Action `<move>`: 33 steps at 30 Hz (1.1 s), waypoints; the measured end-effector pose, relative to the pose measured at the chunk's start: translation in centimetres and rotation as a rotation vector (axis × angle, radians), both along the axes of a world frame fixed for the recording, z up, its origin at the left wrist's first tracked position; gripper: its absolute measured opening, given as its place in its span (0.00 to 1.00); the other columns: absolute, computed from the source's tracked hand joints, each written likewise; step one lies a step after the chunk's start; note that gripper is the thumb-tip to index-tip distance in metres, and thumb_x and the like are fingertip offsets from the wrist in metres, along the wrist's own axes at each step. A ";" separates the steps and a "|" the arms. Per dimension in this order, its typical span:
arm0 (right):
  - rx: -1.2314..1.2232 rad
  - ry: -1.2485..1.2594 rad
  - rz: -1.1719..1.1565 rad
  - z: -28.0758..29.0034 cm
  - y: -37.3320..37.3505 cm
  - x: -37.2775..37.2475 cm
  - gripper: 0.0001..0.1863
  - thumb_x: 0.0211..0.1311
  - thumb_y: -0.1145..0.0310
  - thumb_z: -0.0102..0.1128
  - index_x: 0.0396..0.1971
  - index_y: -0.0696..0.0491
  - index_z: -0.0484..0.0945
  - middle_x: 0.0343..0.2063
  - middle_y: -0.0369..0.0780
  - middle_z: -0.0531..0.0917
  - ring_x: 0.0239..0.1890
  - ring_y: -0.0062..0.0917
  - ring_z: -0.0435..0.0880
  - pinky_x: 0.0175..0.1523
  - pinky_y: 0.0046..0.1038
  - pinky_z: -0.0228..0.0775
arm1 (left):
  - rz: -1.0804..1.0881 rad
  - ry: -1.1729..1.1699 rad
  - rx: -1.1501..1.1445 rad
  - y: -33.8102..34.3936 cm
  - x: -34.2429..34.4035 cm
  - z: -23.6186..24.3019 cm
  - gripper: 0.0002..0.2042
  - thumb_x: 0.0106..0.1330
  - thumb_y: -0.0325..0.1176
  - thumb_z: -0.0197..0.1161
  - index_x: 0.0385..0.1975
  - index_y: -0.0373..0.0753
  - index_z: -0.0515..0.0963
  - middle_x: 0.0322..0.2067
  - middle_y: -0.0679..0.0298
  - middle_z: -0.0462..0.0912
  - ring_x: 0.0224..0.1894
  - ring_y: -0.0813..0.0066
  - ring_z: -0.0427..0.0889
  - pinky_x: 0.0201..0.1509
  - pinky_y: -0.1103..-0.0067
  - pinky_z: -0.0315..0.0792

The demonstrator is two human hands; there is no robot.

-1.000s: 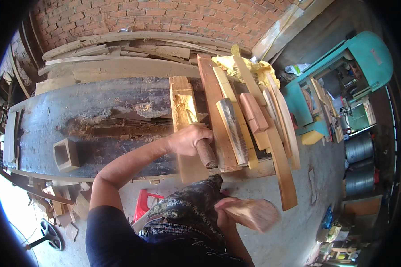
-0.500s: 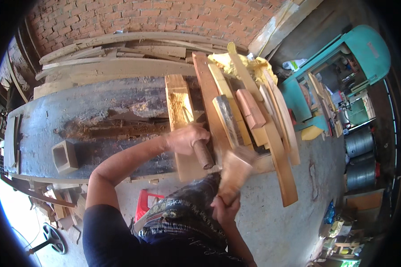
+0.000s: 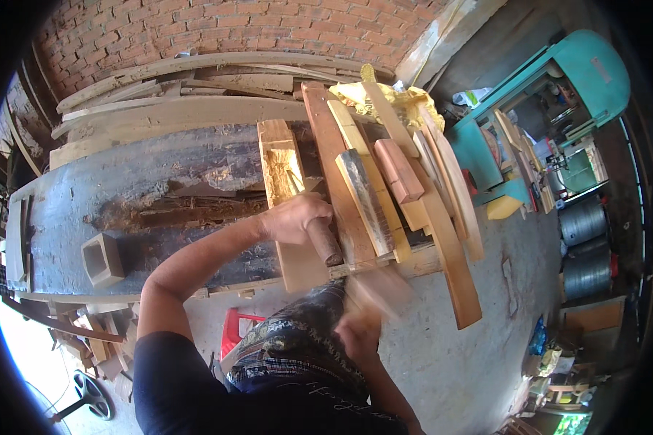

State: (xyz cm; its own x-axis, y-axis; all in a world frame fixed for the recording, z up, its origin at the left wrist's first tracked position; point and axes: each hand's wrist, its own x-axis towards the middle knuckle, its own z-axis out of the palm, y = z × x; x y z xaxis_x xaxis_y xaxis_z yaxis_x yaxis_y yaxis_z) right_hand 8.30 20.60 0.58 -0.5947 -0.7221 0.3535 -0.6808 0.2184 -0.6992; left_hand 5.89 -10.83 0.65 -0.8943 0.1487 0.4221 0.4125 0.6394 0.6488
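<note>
My left hand (image 3: 299,219) is closed around a tool, probably a chisel, whose round brown wooden handle (image 3: 324,245) sticks out toward me. Its blade is mostly hidden behind the hand. Beneath lies a pale wooden block (image 3: 274,138) with a rough hollow (image 3: 283,174) cut into it and loose chips inside. In my right hand (image 3: 357,339), closed on its grip, is a wooden mallet (image 3: 379,288) smeared by motion. The mallet's head is below and to the right of the chisel handle's end, apart from it.
The worn dark bench (image 3: 58,217) has a gouged hole. A hollow wooden box (image 3: 101,261) stands on its left. Beside the block lie several planks (image 3: 341,174) and a reddish block (image 3: 399,170). A red stool (image 3: 232,326) stands below; a teal bandsaw (image 3: 595,76) is at far right.
The mallet has swung a little down in the picture, and my right hand has shifted slightly left. My left hand still grips the chisel over the block. The whole view has shifted slightly.
</note>
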 end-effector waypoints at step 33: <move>-0.269 -0.716 -0.242 0.6 2.3 2.1 0.17 0.58 0.80 0.52 0.48 0.62 0.65 0.22 0.41 0.77 0.20 0.23 0.77 0.28 0.24 0.72 | 0.120 0.124 -0.053 1.9 1.9 -2.1 0.13 0.49 0.35 0.70 0.33 0.43 0.76 0.36 0.60 0.74 0.44 0.58 0.72 0.52 0.65 0.64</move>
State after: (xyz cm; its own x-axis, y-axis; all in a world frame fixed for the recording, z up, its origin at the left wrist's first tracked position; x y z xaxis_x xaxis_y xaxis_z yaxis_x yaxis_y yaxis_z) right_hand 10.41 22.85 1.23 -0.8724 -0.4879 -0.0293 -0.0023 0.0641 -0.9979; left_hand 7.76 -8.89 -1.46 -0.8484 0.0694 0.5247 0.4062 0.7209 0.5615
